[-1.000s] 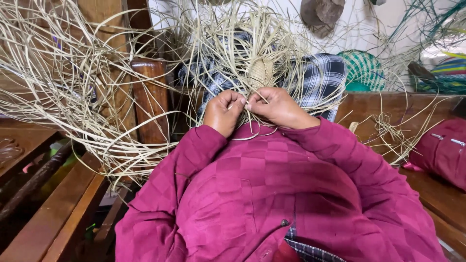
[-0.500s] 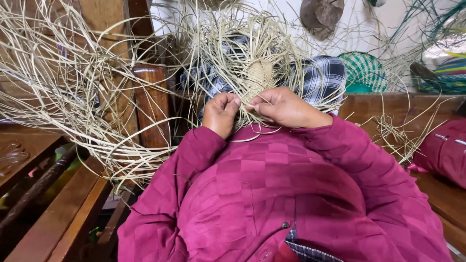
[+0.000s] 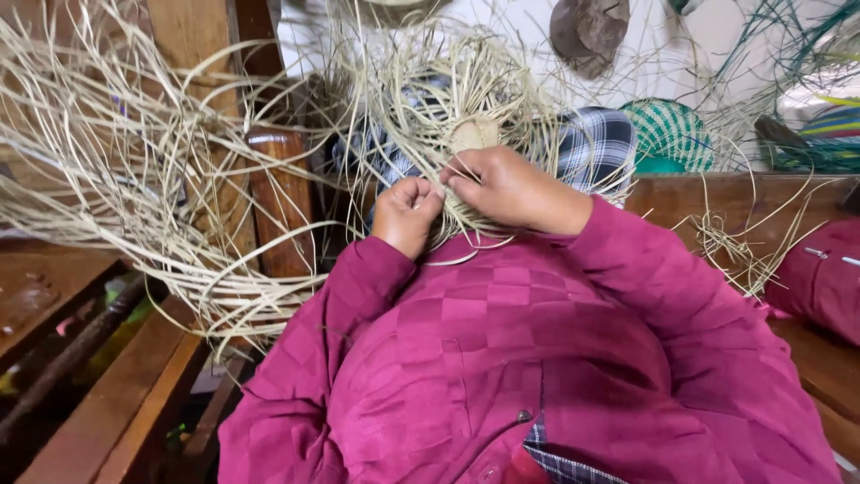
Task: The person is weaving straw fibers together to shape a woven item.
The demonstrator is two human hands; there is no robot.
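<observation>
Pinching pale straw strands at the middle of the frame, the left hand (image 3: 408, 215) is curled nearly into a fist, thumb pressed against the bent fingers with a strand or two caught between them, while the right hand (image 3: 511, 190) lies just beside it, fingers folded down and tips pressed onto the same strands where they leave the small woven start (image 3: 473, 136). That woven start, a tight tan knot of plaiting, sits just above the two hands, in the upper middle of the frame, resting against a knee covered in checked blue cloth (image 3: 598, 148). Judging from this, the step in hand is working one strand over its neighbours, and doing it well would call for keeping the strands flat and taut, with the right fingertips holding the last crossing down so that it does not slip while the left pulls. The woven start looks slightly longer up and down the frame, its finished end pointing toward the upper edge. From it the loose straw (image 3: 134, 179) fans outward, the longest sweep curving to the left of the frame across a wooden post (image 3: 278, 197). Magenta sleeves (image 3: 502, 358) fill the lower half, and a green woven piece (image 3: 667, 134) stands at upper right.
</observation>
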